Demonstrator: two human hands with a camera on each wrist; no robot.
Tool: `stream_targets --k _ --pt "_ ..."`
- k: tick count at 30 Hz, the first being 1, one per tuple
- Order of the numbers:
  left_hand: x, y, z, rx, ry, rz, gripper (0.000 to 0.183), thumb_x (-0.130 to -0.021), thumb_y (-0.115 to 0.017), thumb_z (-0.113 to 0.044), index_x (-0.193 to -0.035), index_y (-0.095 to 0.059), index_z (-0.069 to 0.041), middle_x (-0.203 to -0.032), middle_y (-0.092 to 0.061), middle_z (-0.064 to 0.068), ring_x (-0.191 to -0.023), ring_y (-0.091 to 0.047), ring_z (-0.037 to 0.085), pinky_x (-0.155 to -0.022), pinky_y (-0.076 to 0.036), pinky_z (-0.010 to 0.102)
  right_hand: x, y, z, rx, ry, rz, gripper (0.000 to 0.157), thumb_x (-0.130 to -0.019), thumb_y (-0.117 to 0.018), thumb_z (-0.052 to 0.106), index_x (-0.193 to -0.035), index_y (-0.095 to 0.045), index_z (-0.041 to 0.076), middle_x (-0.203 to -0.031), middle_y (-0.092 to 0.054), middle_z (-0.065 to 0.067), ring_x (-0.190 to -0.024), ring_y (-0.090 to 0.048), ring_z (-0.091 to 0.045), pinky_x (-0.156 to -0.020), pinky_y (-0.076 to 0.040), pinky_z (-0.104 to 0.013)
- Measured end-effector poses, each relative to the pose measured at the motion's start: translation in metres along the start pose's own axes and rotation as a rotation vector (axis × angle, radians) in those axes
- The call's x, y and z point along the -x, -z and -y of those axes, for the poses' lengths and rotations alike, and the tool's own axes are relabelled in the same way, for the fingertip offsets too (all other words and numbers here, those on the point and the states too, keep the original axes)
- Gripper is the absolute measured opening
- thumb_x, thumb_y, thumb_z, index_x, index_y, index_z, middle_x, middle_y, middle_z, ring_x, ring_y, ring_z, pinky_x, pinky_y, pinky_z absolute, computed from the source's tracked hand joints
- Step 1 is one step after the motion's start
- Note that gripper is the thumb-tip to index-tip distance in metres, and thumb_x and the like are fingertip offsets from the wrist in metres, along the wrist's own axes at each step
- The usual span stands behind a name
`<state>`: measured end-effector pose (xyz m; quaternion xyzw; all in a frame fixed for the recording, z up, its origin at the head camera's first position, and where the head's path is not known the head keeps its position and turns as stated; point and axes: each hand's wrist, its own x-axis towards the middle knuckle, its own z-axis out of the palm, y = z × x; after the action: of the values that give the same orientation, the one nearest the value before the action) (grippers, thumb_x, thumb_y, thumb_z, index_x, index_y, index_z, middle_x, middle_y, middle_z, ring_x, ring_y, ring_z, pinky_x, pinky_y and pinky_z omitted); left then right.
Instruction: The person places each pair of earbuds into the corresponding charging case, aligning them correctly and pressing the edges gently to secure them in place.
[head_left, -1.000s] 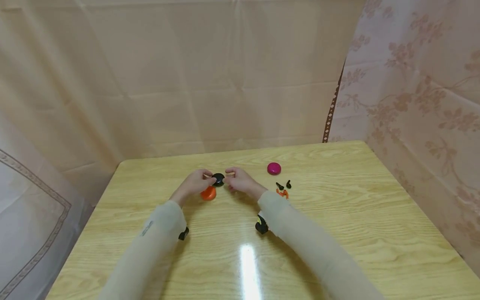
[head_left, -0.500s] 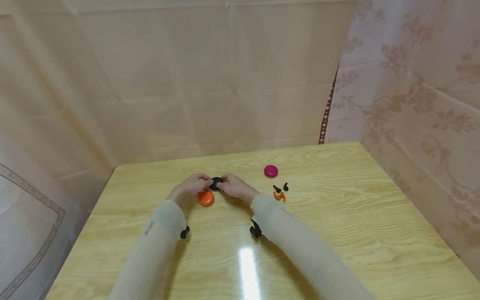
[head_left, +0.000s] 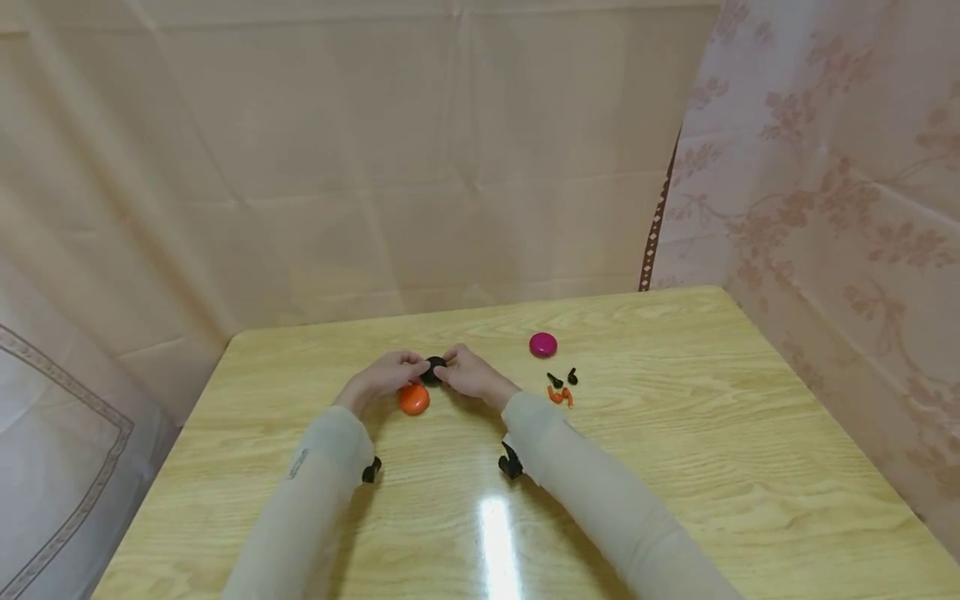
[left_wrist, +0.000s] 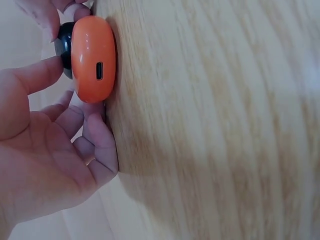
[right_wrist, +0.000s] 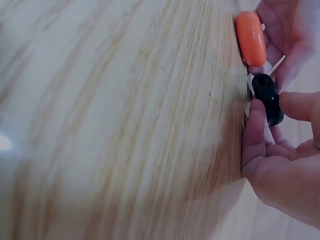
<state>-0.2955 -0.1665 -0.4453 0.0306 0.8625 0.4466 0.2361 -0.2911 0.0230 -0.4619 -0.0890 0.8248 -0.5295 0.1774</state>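
Note:
A glossy black round earbud case [head_left: 433,372] is pinched from both sides, between thumb and fingers of my left hand [head_left: 382,372] and my right hand [head_left: 472,374]. It leans at a tilt in the right wrist view, with the right thumb on top of the case [right_wrist: 268,99] and a finger beneath. Whether its lid is parted I cannot tell. Just in front of it an orange earbud case [head_left: 414,399] lies on the table, its charging port facing the left wrist camera. The left hand's lower fingers rest on the table close behind the orange case [left_wrist: 92,60].
A magenta round case [head_left: 543,345] sits on the wooden table [head_left: 675,467] to the right. Nearer than it lie two black earbuds [head_left: 555,380] and two orange earbuds [head_left: 556,396]. Curtains hang behind the table and at its sides.
The right hand has closed in on the black case and now pinches it; its fingers were spread at the case's side before. The head view has shifted slightly.

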Motion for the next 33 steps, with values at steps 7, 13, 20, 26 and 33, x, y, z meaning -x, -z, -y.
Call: stream_targets --k 7,13,20,26,33 --pt "-0.0017 -0.0047 0.0046 -0.022 -0.042 -0.006 0.034 -0.109 -0.048 -0.025 -0.126 -0.057 0.003 -0.107 -0.062 0.012 -0.1 -0.054 0.023 -0.088 -0.041 0.031 0.0004 -0.0011 -0.0052 -0.007 -0.004 0.007 0.04 -0.103 -0.061 0.024 -0.129 -0.05 -0.004 -0.093 -0.061 -0.008 -0.076 -0.054 -0.017 -0.066 -0.044 -0.025" --pt "-0.0007 -0.0064 0.0057 -0.017 -0.04 -0.009 0.034 -0.109 -0.048 -0.025 -0.127 -0.056 0.002 -0.104 -0.062 0.011 -0.098 -0.053 0.022 -0.085 -0.04 0.03 0.0019 -0.0001 -0.0036 0.031 -0.003 0.02 0.042 -0.103 -0.061 0.025 -0.132 -0.055 -0.005 -0.096 -0.063 -0.009 -0.077 -0.054 -0.017 -0.067 -0.043 -0.025" --pt "-0.0004 -0.0049 0.0042 0.004 -0.034 0.009 0.036 -0.109 -0.047 -0.027 -0.129 -0.054 0.002 -0.108 -0.061 0.012 -0.1 -0.052 0.023 -0.087 -0.04 0.031 0.0022 0.0013 -0.0015 0.029 0.005 0.024 0.037 -0.104 -0.06 0.023 -0.13 -0.056 -0.003 -0.102 -0.062 -0.01 -0.082 -0.053 -0.019 -0.07 -0.042 -0.026" --pt "-0.0007 -0.0027 0.0017 0.012 -0.015 0.032 0.037 -0.109 -0.048 -0.031 -0.125 -0.057 0.002 -0.107 -0.06 0.012 -0.098 -0.052 0.023 -0.086 -0.038 0.032 0.0037 0.002 -0.0012 0.004 0.014 0.022 0.036 -0.104 -0.059 0.02 -0.132 -0.053 -0.001 -0.111 -0.061 -0.013 -0.084 -0.053 -0.019 -0.07 -0.042 -0.027" --pt "-0.0007 -0.0034 -0.0004 0.022 -0.022 0.042 0.034 -0.109 -0.046 -0.032 -0.117 -0.058 -0.001 -0.104 -0.059 0.01 -0.095 -0.052 0.021 -0.084 -0.037 0.031 0.0052 0.001 -0.0042 -0.042 0.026 0.021 0.037 -0.105 -0.057 0.019 -0.134 -0.05 -0.001 -0.108 -0.061 -0.013 -0.082 -0.053 -0.017 -0.069 -0.042 -0.026"
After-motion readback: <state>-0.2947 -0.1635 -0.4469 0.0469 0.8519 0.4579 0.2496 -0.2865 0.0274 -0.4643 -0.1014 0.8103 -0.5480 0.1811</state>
